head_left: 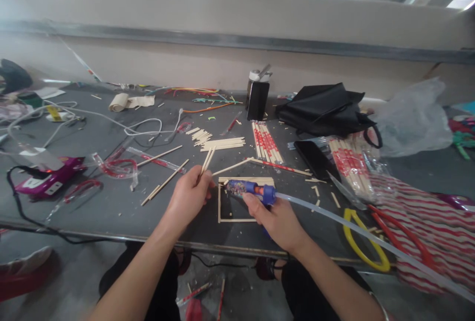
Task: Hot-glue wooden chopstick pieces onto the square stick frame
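Observation:
My left hand (191, 195) is closed on a pair of thin wooden sticks (208, 160) that point up and away. My right hand (272, 217) grips a blue glue gun (241, 187), and a long clear glue stick (315, 204) runs out of its back to the right. The gun's nozzle is over the upper left corner of a rectangular frame of sticks (219, 207) lying on the dark table (148, 217). Several sticks lie side by side along the frame's far edge. My right fingers partly cover the frame's right side.
Cut sticks (226, 143) and packed chopsticks (265, 142) lie beyond the frame. At right are a phone (313, 159), scissors with yellow and red handles (365, 247), and a black bag (326, 108). A purple power strip (52, 177) and white cables (111, 113) are at left.

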The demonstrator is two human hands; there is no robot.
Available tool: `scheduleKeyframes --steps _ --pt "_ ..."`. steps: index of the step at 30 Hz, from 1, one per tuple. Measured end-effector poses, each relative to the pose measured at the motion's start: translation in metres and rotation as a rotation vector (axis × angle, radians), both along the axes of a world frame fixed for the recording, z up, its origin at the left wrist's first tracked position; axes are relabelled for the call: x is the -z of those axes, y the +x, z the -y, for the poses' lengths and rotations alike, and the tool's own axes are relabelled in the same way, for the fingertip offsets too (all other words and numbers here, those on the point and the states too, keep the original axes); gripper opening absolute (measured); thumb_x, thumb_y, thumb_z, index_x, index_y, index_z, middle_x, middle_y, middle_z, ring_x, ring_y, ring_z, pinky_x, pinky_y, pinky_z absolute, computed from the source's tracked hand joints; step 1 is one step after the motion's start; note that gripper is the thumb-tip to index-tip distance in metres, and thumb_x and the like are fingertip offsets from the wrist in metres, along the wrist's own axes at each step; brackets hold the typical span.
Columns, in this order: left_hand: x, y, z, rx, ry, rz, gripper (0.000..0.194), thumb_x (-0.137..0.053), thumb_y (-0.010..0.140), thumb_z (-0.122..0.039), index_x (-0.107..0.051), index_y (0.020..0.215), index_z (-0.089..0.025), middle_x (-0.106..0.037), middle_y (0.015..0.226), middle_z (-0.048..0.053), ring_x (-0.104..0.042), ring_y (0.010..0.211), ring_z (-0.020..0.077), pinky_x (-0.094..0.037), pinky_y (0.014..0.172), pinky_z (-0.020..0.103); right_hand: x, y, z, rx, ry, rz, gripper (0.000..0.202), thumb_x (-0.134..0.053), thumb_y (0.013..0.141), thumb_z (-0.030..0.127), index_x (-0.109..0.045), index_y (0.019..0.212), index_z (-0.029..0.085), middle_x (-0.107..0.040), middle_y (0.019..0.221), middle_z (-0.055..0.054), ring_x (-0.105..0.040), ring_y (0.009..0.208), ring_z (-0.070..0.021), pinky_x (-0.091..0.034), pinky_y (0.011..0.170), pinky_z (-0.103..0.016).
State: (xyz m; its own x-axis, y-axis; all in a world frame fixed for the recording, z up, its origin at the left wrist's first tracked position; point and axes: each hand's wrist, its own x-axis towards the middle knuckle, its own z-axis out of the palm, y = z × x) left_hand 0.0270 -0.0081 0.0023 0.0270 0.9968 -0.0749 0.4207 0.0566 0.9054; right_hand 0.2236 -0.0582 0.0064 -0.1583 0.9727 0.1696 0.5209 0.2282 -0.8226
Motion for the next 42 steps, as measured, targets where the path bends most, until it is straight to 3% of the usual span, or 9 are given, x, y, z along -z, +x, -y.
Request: scheduleKeyframes --steps 4,9,15,19,26,29,32,37,42 --pt "-0.001 -0.003 -0.002 0.026 0.101 -0.022 0.032 -0.047 0.088 -0.044 -0.050 0.068 -0.020 -0.041 0.054 -0.006 -0.039 0.050 0.0095 -0.030 0.047 0.020 0.000 0.012 0.006 0.016 0.031 -0.052 0.032 -0.052 0.088 0.047 -0.059 0.070 0.022 -0.062 0.062 0.001 -0.058 0.058 -0.0155 -0.049 0.058 -0.026" --pt "-0.003 -0.004 -0.002 0.016 0.045 0.061 0.029 -0.049 0.086 -0.044 -0.049 0.071 -0.019 -0.035 0.056 -0.007 -0.033 0.051 0.0091 -0.026 0.048 0.021 -0.008 0.039 0.018 0.203 0.185 0.068 0.023 -0.058 0.085 0.045 -0.060 0.079 0.023 -0.067 0.075 -0.003 -0.063 0.066 -0.0187 -0.050 0.063 -0.029" --pt "-0.005 -0.002 0.000 0.099 -0.043 0.139 0.033 -0.051 0.084 -0.045 -0.043 0.066 -0.019 -0.035 0.059 -0.006 -0.033 0.052 0.0082 -0.026 0.049 0.019 0.004 0.097 0.016 0.561 0.230 0.611 0.038 -0.054 0.080 0.061 -0.052 0.079 0.023 -0.063 0.075 -0.008 -0.062 0.074 -0.0282 -0.046 0.063 -0.038" --pt "-0.005 -0.002 0.001 0.152 -0.058 0.118 0.033 -0.054 0.083 -0.048 -0.048 0.069 -0.019 -0.029 0.057 -0.007 -0.027 0.049 0.0080 -0.021 0.046 0.020 0.021 0.124 0.013 0.514 0.158 0.863 0.036 -0.060 0.075 0.058 -0.046 0.071 0.024 -0.058 0.067 -0.005 -0.060 0.068 -0.0266 -0.044 0.059 -0.036" --pt "-0.002 0.002 0.002 0.206 -0.051 0.091 0.037 -0.052 0.084 -0.053 -0.048 0.069 -0.019 -0.031 0.060 -0.006 -0.028 0.053 0.0090 -0.023 0.048 0.020 0.021 0.130 0.017 0.361 0.103 0.851 0.027 -0.061 0.076 0.045 -0.058 0.085 0.020 -0.063 0.076 -0.006 -0.062 0.074 -0.0257 -0.047 0.066 -0.037" --pt "-0.004 0.005 0.003 0.210 -0.030 0.068 0.037 -0.051 0.084 -0.053 -0.050 0.070 -0.019 -0.030 0.060 -0.006 -0.028 0.054 0.0098 -0.023 0.049 0.021 0.008 0.122 0.020 0.406 0.227 0.773 0.032 -0.061 0.077 0.039 -0.062 0.100 0.017 -0.067 0.092 -0.010 -0.063 0.088 -0.0290 -0.048 0.079 -0.042" --pt "-0.007 0.010 0.006 0.223 -0.003 0.040 0.037 -0.050 0.085 -0.053 -0.051 0.070 -0.019 -0.032 0.060 -0.006 -0.030 0.056 0.0103 -0.025 0.050 0.021 -0.006 0.103 0.019 0.527 0.383 0.539 0.026 -0.056 0.086 0.039 -0.064 0.102 0.020 -0.068 0.093 -0.008 -0.063 0.084 -0.0240 -0.049 0.078 -0.039" --pt "-0.009 0.017 0.011 0.256 0.048 -0.005 0.037 -0.049 0.086 -0.050 -0.047 0.066 -0.019 -0.034 0.062 -0.005 -0.033 0.060 0.0114 -0.028 0.054 0.021 -0.012 0.068 0.007 0.215 0.393 0.391 0.015 -0.056 0.090 0.031 -0.069 0.096 0.025 -0.070 0.090 -0.003 -0.062 0.089 -0.0208 -0.046 0.085 -0.036" --pt "-0.005 0.013 0.008 0.229 0.054 -0.050 0.037 -0.048 0.087 -0.048 -0.046 0.063 -0.019 -0.037 0.057 -0.005 -0.034 0.055 0.0107 -0.027 0.051 0.021 -0.005 0.063 -0.004 0.149 0.280 0.368 0.017 -0.054 0.092 0.026 -0.069 0.085 0.024 -0.071 0.086 -0.002 -0.063 0.086 -0.0195 -0.046 0.082 -0.034"
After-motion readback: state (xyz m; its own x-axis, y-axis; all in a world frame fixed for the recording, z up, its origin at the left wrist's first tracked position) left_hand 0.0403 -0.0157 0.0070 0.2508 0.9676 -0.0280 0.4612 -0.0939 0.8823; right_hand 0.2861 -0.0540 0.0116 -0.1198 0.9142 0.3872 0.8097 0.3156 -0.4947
